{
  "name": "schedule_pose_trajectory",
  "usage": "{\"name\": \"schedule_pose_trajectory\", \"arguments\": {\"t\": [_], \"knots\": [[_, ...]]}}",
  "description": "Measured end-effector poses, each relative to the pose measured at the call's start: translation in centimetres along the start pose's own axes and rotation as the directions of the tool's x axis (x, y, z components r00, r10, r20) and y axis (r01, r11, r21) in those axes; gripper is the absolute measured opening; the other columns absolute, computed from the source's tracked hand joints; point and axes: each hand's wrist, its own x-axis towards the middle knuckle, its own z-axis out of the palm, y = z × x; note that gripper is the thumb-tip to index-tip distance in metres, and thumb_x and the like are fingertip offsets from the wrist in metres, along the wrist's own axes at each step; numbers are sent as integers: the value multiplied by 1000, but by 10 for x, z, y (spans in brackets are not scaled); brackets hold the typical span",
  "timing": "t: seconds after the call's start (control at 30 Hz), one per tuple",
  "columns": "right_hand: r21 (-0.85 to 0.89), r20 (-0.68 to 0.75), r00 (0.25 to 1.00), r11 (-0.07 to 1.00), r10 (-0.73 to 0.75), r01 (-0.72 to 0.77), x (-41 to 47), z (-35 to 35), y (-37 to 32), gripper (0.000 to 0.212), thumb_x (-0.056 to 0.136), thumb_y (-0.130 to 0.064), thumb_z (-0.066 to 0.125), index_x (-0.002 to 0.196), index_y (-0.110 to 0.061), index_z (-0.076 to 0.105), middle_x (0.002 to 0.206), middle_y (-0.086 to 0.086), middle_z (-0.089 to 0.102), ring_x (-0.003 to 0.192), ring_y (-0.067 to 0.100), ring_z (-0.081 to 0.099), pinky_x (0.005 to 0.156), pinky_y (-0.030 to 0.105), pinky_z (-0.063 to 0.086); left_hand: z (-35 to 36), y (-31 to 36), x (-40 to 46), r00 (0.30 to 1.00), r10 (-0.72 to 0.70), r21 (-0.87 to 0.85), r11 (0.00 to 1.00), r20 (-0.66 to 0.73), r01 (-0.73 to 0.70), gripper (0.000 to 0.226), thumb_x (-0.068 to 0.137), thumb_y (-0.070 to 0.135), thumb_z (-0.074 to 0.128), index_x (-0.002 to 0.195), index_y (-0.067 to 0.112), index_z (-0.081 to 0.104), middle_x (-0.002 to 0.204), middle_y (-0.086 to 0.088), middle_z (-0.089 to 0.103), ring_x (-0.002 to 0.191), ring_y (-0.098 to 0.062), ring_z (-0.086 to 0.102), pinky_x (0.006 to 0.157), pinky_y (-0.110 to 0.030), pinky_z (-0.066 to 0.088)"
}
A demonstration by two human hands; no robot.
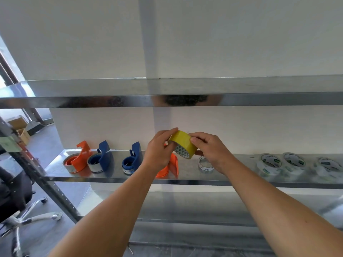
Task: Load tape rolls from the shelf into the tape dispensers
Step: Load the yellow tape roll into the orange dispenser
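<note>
Both hands, left hand (160,149) and right hand (210,148), clamped on yellow tape roll (182,143); labels unreadable.

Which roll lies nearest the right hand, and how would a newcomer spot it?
Find the metal shelf with dispensers on the left and clear rolls on the right. The roll lies alone mid-shelf, just below the right hand. Unlike the clear rolls, it is thin, almost used up.
</note>
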Motion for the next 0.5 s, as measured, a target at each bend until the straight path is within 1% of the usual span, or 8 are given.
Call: {"name": "schedule_pose_trajectory", "arguments": {"t": [0.07, 0.13, 0.2, 0.23, 0.3, 0.37, 0.43, 0.5], "knots": [[7, -33, 999, 1000, -20, 21, 1, 0, 0, 19, 99, -18, 54, 107, -28, 69, 110, -3, 64, 107, 20, 60, 88, 35, 56, 1, -1, 0, 1000, 5, 62, 998, -23, -4, 39, 100, 19, 55, 139, 26, 55, 134, 2, 55, 114, -11, 54, 76, -4, 42], [-3, -73, 996, 999, -53, 52, 3, 1, 0, 20, 98, -19, 56, 112, -27, 68, 111, -4, 64, 107, 17, 61, 84, 29, 57, 3, -2, -1, 997, -12, 91, 996, -76, 19, 40, 100, 19, 56, 139, 25, 55, 132, 0, 57, 112, -11, 55, 73, -2, 40], [-14, -99, 992, 997, -81, 80, 3, 1, 0, 26, 94, -19, 62, 120, -24, 66, 110, -6, 64, 108, 16, 61, 86, 28, 56, 5, -3, -2, 991, -51, 75, 995, -125, 60, 40, 100, 20, 56, 140, 25, 54, 132, 0, 57, 111, -11, 56, 74, -3, 41], [-34, -104, 990, 995, -96, 93, 2, 1, 1, 31, 92, -20, 65, 123, -24, 64, 112, -7, 64, 110, 15, 61, 90, 28, 55, 6, -2, -3, 986, -75, 59, 995, -146, 84, 40, 100, 22, 56, 140, 26, 54, 133, 1, 57, 111, -12, 57, 78, -7, 44], [-125, -101, 987, 986, -127, 114, 1, 2, 3, 43, 88, -23, 70, 130, -25, 59, 124, -8, 60, 115, 10, 56, 95, 28, 50, 8, 0, -4, 977, -130, 16, 991, -167, 134, 40, 100, 25, 56, 140, 28, 53, 135, 1, 56, 112, -13, 57, 88, -21, 51], [-204, -100, 985, 972, -141, 119, 0, 3, 4, 50, 88, -25, 71, 135, -27, 55, 132, -8, 54, 118, 9, 52, 95, 26, 47, 8, 0, -6, 969, -175, -36, 985, -174, 171, 41, 99, 27, 57, 140, 28, 53, 135, 1, 55, 108, -10, 55, 92, -30, 54], [-231, -104, 983, 965, -153, 126, 1, 4, 4, 49, 88, -24, 70, 134, -28, 54, 136, -5, 53, 118, 11, 52, 91, 22, 46, 8, -1, -7, 967, -197, -71, 980, -163, 188, 41, 98, 28, 59, 139, 28, 53, 137, 0, 54, 106, -9, 53, 93, -34, 56], [-271, -114, 980, 955, -160, 125, 2, 4, 3, 47, 89, -24, 69, 134, -29, 55, 136, -3, 54, 115, 10, 53, 87, 19, 44, 6, -2, -8, 969, -205, -89, 977, -134, 194, 43, 97, 29, 60, 139, 27, 52, 140, 0, 53, 106, -9, 53, 92, -33, 55]]}}
